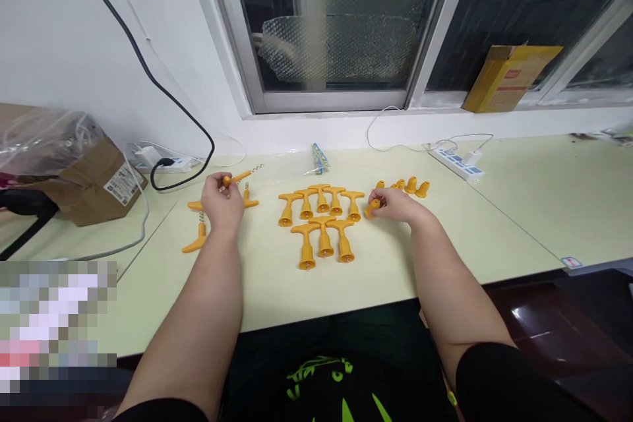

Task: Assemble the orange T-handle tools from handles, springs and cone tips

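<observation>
My left hand (222, 201) is closed on a yellow corkscrew handle (241, 177), its metal spiral pointing to the upper right. More yellow handles with bare spirals lie around that hand, one of them (200, 239) below it at the left. My right hand (392, 203) pinches a yellow bell-shaped cap (372, 208). Just behind it stand several similar caps (411, 184). Between my hands, several joined yellow corkscrews (324, 237), each a T-shaped handle with a bell-shaped cap, lie in two rows on the pale table (277, 297).
A clear plastic bag (291, 165) with a coloured label lies near the wall. A cardboard box (99, 181) sits at the left, with a black cable (148, 72) beside it. A white power strip (455, 163) is at the back right; a yellow carton (512, 79) leans against the window.
</observation>
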A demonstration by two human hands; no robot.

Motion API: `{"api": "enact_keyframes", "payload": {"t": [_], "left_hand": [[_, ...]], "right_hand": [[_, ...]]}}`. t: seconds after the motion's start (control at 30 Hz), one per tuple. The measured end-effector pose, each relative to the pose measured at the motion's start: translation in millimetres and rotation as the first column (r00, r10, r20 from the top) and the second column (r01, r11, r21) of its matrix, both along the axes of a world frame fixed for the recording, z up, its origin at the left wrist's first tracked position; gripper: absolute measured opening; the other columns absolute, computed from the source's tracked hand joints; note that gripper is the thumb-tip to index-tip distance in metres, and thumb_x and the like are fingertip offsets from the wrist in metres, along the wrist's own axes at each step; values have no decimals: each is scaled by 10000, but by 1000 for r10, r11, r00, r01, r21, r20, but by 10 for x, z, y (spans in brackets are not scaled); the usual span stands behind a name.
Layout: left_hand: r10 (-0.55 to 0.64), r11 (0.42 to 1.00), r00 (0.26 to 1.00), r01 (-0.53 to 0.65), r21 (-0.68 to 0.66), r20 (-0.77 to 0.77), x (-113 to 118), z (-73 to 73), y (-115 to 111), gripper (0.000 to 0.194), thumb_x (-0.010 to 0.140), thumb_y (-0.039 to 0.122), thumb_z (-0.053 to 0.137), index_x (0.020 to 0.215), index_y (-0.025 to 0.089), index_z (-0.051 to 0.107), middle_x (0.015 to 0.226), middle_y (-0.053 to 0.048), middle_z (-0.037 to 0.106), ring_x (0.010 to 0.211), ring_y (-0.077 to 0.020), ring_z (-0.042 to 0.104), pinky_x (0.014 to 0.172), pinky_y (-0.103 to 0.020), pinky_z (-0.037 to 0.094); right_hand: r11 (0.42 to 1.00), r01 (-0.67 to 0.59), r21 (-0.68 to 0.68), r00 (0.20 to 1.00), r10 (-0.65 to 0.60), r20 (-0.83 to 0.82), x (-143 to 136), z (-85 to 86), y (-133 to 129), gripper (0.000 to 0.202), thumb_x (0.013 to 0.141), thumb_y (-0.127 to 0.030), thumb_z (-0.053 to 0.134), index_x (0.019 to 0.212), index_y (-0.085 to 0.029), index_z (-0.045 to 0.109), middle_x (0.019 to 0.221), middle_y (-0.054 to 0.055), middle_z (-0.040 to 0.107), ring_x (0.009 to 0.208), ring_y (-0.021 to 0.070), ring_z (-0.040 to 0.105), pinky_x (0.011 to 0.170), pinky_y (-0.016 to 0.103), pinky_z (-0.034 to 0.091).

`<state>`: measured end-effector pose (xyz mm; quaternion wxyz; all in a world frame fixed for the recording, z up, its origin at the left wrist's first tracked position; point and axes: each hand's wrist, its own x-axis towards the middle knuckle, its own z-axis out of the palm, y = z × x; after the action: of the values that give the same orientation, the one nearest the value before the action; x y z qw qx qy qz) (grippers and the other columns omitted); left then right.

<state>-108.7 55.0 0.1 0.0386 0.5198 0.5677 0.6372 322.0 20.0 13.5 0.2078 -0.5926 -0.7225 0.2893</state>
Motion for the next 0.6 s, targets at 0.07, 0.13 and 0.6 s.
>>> {"api": "enact_keyframes", "payload": {"t": [0.07, 0.13, 0.6], "left_hand": [[-176, 984, 969, 168, 55, 176, 139, 38, -10, 282, 843, 206, 702, 1113, 205, 621, 1097, -67, 684, 911, -171, 683, 818, -347, 592], [-350, 935, 892, 350, 55, 287, 297, 78, -47, 393, 820, 289, 763, 1175, 195, 624, 1119, -90, 705, 874, -160, 697, 698, -281, 588], [-639, 668, 664, 730, -148, 388, 818, 128, -333, 628, 736, 480, 876, 1241, 154, 693, 1089, -136, 761, 1084, -243, 703, 970, -386, 575]], "right_hand": [[992, -4, 123, 993, 18, -116, -90, -13, 10, 242, 695, -226, 675, 936, -229, 653, 850, 9, 639, 751, 179, 583, 666, 300, 449], [976, -29, 215, 967, 82, -240, -206, -20, 0, 257, 703, -220, 652, 957, -225, 618, 917, 15, 627, 778, 170, 578, 678, 291, 462], [920, -25, 391, 886, 201, -417, -525, -90, -34, 236, 827, -322, 702, 1012, -225, 593, 800, -17, 544, 717, 154, 520, 683, 302, 448]]}}
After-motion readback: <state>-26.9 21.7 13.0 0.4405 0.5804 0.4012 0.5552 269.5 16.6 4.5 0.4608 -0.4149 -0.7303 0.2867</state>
